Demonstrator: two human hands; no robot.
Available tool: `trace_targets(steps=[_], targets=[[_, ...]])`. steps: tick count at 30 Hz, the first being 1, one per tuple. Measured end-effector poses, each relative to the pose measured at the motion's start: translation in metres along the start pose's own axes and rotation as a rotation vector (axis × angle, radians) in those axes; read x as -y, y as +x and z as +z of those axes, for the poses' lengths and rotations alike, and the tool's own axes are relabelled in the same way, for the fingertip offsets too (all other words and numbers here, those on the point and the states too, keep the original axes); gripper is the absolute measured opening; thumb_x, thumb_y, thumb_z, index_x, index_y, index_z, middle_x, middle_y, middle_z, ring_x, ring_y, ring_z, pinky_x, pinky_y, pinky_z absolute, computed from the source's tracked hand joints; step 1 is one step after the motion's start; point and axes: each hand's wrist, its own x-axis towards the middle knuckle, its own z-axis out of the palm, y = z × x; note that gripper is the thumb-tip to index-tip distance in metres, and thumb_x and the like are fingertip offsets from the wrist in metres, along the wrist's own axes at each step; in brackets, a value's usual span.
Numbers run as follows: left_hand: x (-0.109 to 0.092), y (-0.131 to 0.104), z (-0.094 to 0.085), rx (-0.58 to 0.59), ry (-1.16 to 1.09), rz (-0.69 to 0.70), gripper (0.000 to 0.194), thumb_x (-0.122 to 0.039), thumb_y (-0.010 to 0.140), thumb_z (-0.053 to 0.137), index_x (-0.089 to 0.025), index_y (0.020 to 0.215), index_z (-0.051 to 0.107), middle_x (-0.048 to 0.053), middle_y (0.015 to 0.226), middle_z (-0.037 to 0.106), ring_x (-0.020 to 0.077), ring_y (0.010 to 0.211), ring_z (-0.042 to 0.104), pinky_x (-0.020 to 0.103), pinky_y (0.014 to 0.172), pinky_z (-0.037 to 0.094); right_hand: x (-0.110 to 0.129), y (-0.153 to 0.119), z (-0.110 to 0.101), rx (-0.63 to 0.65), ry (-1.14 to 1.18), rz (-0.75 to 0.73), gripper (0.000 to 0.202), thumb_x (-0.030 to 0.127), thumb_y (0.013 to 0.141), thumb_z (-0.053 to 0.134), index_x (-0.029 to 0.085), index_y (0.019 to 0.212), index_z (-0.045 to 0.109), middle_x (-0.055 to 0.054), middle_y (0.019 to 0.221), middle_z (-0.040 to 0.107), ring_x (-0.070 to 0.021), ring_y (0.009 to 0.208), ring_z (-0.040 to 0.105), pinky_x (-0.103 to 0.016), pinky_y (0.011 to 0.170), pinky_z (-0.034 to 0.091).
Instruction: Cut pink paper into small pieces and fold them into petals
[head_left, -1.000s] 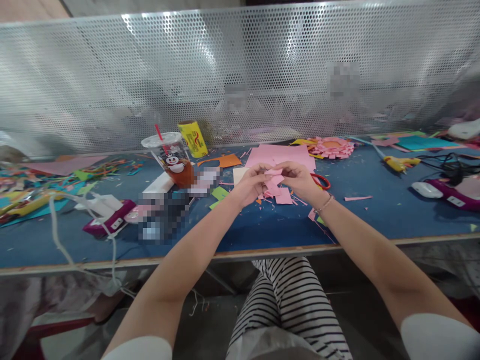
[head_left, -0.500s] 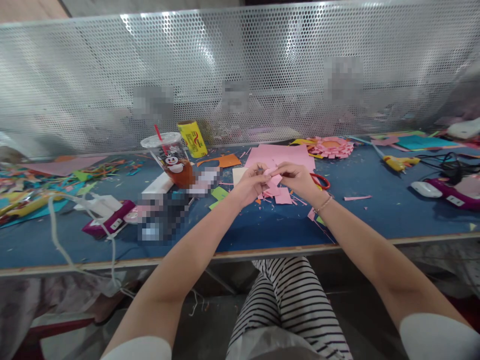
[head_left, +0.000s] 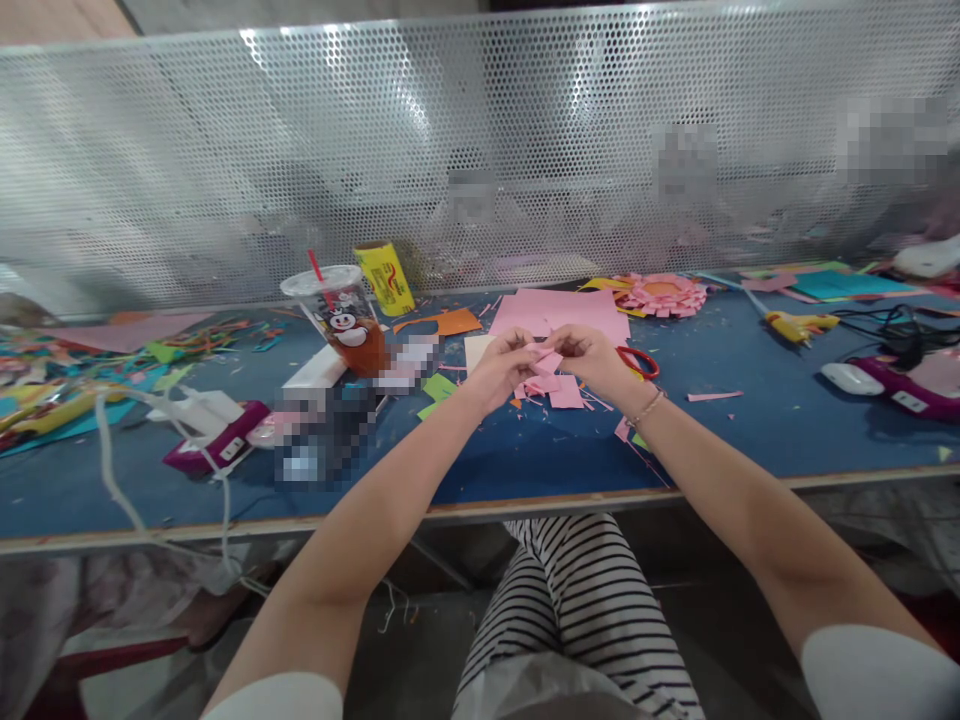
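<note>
Between my two hands, just above the blue table, is a small piece of pink paper [head_left: 545,356] that looks folded. My left hand [head_left: 501,368] pinches its left side, and my right hand [head_left: 589,357] grips the other side with thumb and fingertips. Some of the paper is hidden behind the fingers. Below lie pink paper squares [head_left: 566,392] and thin scraps. Scissors with red handles [head_left: 639,364] rest partly behind my right hand. A larger pink sheet [head_left: 600,312] lies flat beyond both hands.
A drink cup [head_left: 345,320] with a red straw stands left, near a yellow box [head_left: 385,277]. A fringed pink paper flower [head_left: 664,295] and a yellow glue gun [head_left: 799,325] lie right. Purple power strips [head_left: 217,440] with cables sit on both sides. A perforated metal screen [head_left: 480,130] closes the back.
The pink paper has turned and shows less of its face between my fingers. My right hand has shifted slightly; the things on the table stay where they were.
</note>
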Motion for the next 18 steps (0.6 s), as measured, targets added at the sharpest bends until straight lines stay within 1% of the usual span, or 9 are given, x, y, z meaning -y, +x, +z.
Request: trace_targets(steps=[5, 7, 9, 13, 15, 18], targets=[[-0.0013, -0.0003, 0.0008, -0.011, -0.006, -0.019, 0.019, -0.017, 0.058, 0.069, -0.013, 0.069, 0.054, -0.003, 0.062, 0.055, 0.0062, 0.055, 0.055, 0.022, 0.060, 0.046, 0.0006, 0.0004, -0.0025, -0.001, 0.023, 0.024, 0.044, 0.020, 0.057, 0.072, 0.020, 0.098, 0.054, 0.005, 0.068, 0.055, -0.0075, 0.060, 0.051, -0.021, 0.054, 0.041], [-0.0013, 0.0001, -0.0009, 0.008, -0.008, -0.018, 0.018, -0.018, 0.060, 0.070, -0.013, 0.068, 0.054, -0.003, 0.061, 0.056, 0.0067, 0.056, 0.055, 0.022, 0.061, 0.046, -0.0010, 0.0007, -0.0040, 0.009, 0.040, 0.052, 0.044, 0.019, 0.058, 0.072, 0.020, 0.098, 0.054, 0.005, 0.067, 0.055, -0.0073, 0.059, 0.050, -0.020, 0.054, 0.040], [-0.0007, 0.0007, -0.0032, 0.027, -0.010, -0.016, 0.019, -0.020, 0.061, 0.070, -0.013, 0.069, 0.055, -0.002, 0.063, 0.056, 0.0073, 0.059, 0.056, 0.023, 0.063, 0.047, -0.0033, 0.0008, -0.0051, 0.022, 0.081, 0.086, 0.038, 0.019, 0.059, 0.071, 0.019, 0.094, 0.054, 0.005, 0.068, 0.056, -0.0072, 0.059, 0.051, -0.020, 0.055, 0.041], [0.0003, 0.0012, -0.0064, 0.054, -0.016, -0.014, 0.023, -0.020, 0.059, 0.072, -0.014, 0.071, 0.054, -0.002, 0.067, 0.057, 0.0080, 0.062, 0.058, 0.024, 0.065, 0.047, -0.0062, 0.0005, -0.0053, 0.069, 0.187, 0.120, 0.034, 0.019, 0.059, 0.071, 0.019, 0.089, 0.055, 0.002, 0.076, 0.060, -0.0078, 0.065, 0.054, -0.021, 0.059, 0.044], [0.0000, 0.0007, -0.0061, 0.069, -0.016, -0.021, 0.023, -0.019, 0.059, 0.073, -0.014, 0.070, 0.053, -0.003, 0.067, 0.056, 0.0078, 0.062, 0.057, 0.023, 0.064, 0.047, -0.0054, 0.0001, -0.0041, 0.092, 0.236, 0.123, 0.035, 0.018, 0.058, 0.072, 0.020, 0.088, 0.055, 0.003, 0.077, 0.059, -0.0074, 0.065, 0.055, -0.021, 0.059, 0.045], [-0.0008, -0.0007, -0.0038, 0.097, -0.011, -0.033, 0.022, -0.019, 0.060, 0.072, -0.014, 0.068, 0.052, -0.003, 0.062, 0.054, 0.0072, 0.057, 0.055, 0.023, 0.059, 0.046, -0.0034, -0.0003, -0.0020, 0.128, 0.289, 0.115, 0.037, 0.016, 0.057, 0.071, 0.021, 0.090, 0.054, 0.005, 0.073, 0.057, -0.0065, 0.061, 0.053, -0.020, 0.056, 0.045]])
